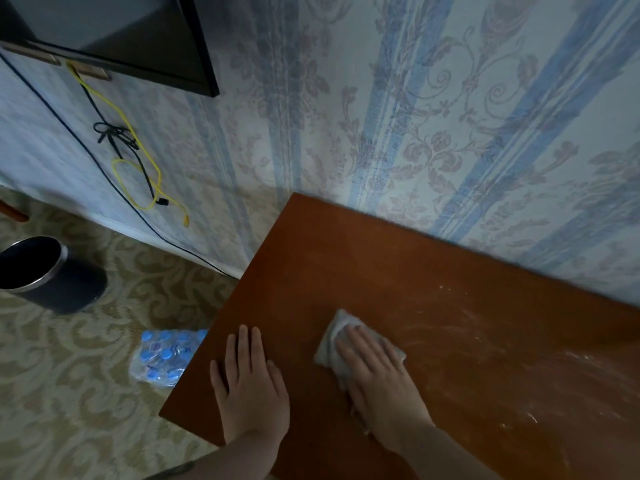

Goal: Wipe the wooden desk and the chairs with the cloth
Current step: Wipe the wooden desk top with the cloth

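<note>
Cloth (332,344) under flat right hand (377,379), left hand (249,386) beside, on desk (433,306)

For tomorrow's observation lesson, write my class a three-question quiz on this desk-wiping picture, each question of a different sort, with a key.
1. True or false: the right hand lies flat on the cloth.
2. Where does the left hand rest? A) on the bin B) flat on the desk C) on the wall
3. Fill in: pale streaks show on the desk to the ____ of the cloth.

Key: 1 true; 2 B; 3 right
</note>
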`<action>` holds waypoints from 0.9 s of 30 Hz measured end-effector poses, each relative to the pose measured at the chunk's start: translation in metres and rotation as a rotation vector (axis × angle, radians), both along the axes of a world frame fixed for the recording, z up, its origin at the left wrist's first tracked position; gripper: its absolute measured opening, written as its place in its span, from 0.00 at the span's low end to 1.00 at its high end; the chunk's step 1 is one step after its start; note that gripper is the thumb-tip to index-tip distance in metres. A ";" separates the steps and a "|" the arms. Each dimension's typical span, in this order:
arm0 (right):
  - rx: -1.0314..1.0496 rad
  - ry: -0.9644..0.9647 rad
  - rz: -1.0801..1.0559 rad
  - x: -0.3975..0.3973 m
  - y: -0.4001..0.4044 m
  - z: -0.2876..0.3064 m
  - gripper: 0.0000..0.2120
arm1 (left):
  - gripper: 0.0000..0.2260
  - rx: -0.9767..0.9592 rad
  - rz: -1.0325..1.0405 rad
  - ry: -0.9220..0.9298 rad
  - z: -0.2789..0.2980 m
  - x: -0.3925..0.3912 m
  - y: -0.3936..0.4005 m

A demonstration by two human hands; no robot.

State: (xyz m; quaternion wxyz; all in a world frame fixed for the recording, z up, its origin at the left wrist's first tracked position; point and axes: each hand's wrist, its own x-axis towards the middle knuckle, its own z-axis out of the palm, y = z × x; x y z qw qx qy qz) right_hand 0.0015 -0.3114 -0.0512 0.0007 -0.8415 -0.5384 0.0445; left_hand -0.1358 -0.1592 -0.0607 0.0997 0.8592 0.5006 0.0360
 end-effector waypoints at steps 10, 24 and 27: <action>0.022 0.023 0.136 -0.041 0.017 0.009 0.29 | 0.25 -0.018 -0.006 -0.017 0.001 0.000 0.002; -0.022 0.036 0.322 -0.036 -0.007 0.004 0.31 | 0.26 -0.038 -0.008 0.000 0.009 0.001 0.000; 0.034 0.026 0.097 -0.005 0.002 -0.005 0.30 | 0.24 -0.071 -0.001 0.019 0.011 0.002 -0.001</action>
